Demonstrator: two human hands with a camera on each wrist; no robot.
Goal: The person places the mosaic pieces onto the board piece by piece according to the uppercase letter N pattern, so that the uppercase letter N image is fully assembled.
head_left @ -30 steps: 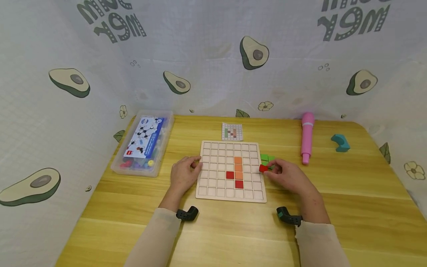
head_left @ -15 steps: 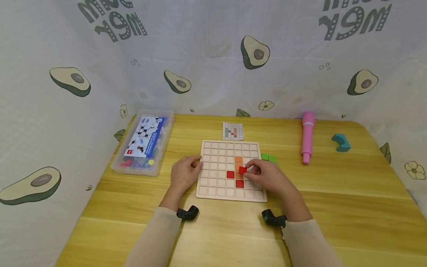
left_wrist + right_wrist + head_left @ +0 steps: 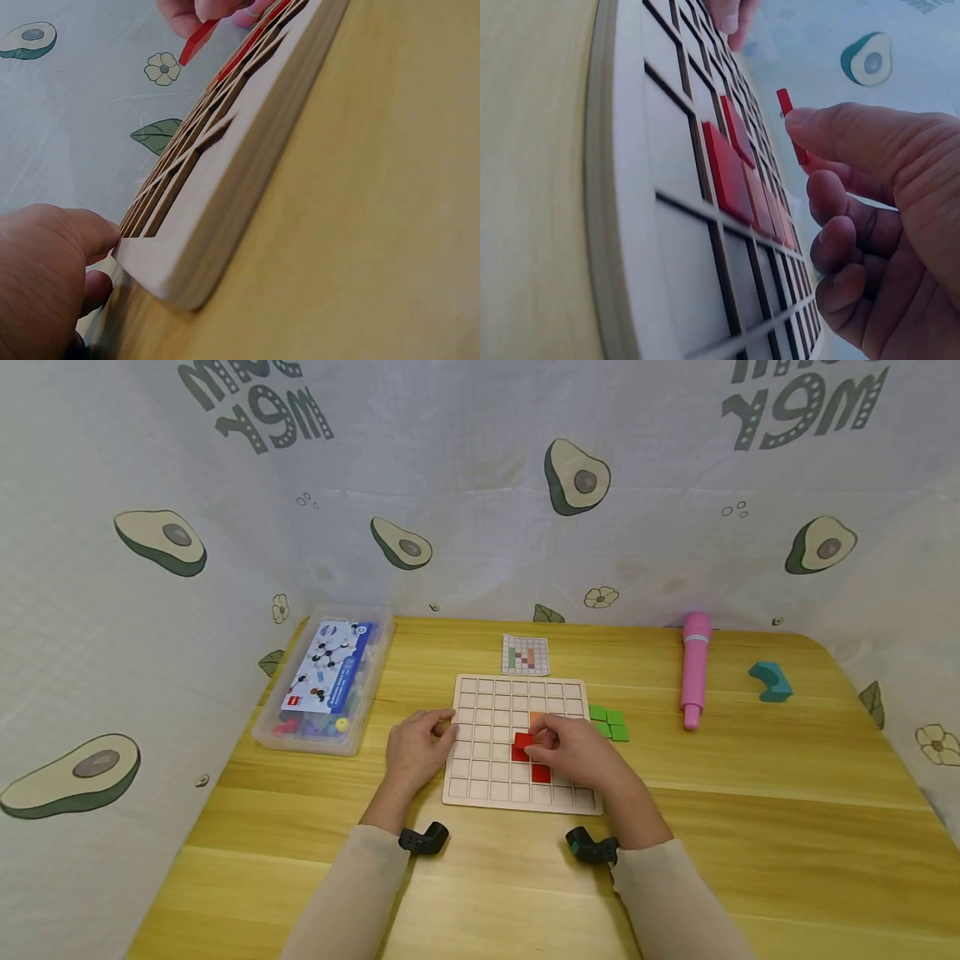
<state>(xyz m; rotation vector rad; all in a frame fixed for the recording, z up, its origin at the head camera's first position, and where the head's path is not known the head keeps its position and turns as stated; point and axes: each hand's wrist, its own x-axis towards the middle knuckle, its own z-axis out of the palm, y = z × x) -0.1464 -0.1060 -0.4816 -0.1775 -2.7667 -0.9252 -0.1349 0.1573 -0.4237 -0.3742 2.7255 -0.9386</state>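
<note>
My right hand [image 3: 576, 753] pinches a red square tile [image 3: 523, 740] between thumb and fingers, above the gridded wooden board [image 3: 480, 789]. In the right wrist view the held tile [image 3: 801, 154] is on edge, apart from the board. Two red tiles lie in the grid, one [image 3: 726, 171] nearer that camera, the other [image 3: 738, 129] beyond it. An orange tile [image 3: 536, 718] shows past the fingers; the hand hides the other orange ones in the head view. My left hand [image 3: 417, 747] touches the board's left edge with thumb and finger.
Several green tiles [image 3: 617, 718] lie right of the board. Behind it is a small grid pattern card [image 3: 526, 655]. A clear plastic box [image 3: 352, 737] with a molecule label stands left. Farther right are a pink microphone-shaped stick [image 3: 694, 668] and a teal arch block [image 3: 772, 682].
The right hand has carried the red tile leftward from the board's right edge to above the placed red tile. The left hand stays at the board's left edge.
</note>
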